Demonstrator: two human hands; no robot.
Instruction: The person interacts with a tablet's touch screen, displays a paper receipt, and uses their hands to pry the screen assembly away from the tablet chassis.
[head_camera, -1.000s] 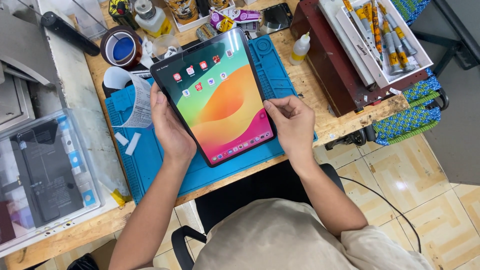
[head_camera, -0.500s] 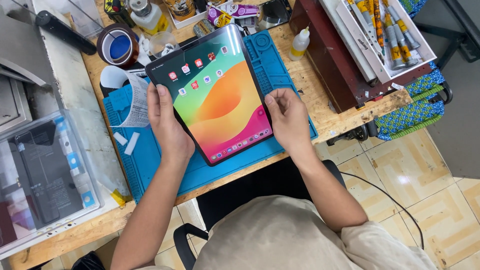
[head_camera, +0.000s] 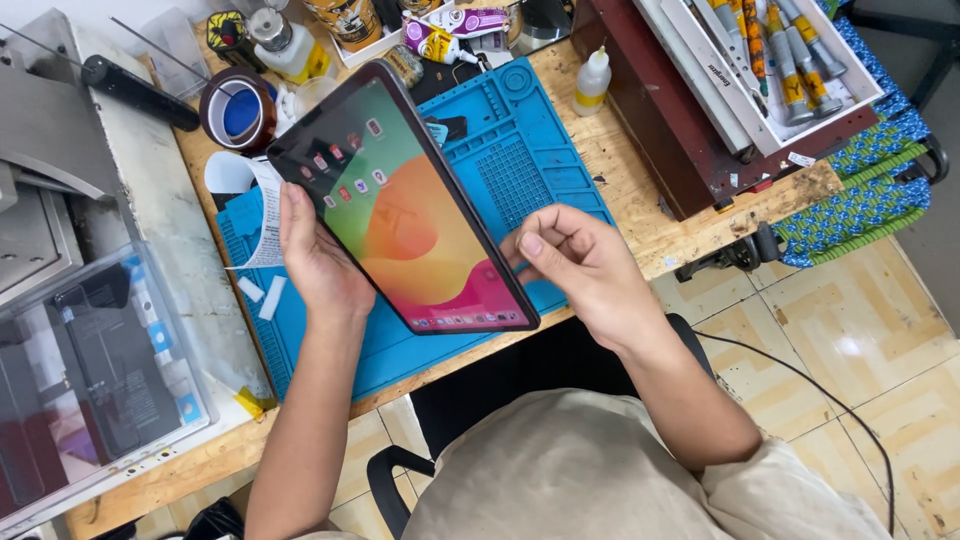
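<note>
Orange-and-green lit tablet (head_camera: 405, 200) tilts in the left hand (head_camera: 320, 262)'s closed grip; right hand (head_camera: 580, 265) loosely curled, empty.

A worn wooden bench (head_camera: 640, 215) carries a blue work mat (head_camera: 520, 170) under the right hand (head_camera: 575, 265), a tape roll (head_camera: 238, 110) beyond the left hand (head_camera: 320, 265), and a small glue bottle (head_camera: 592, 82).
</note>
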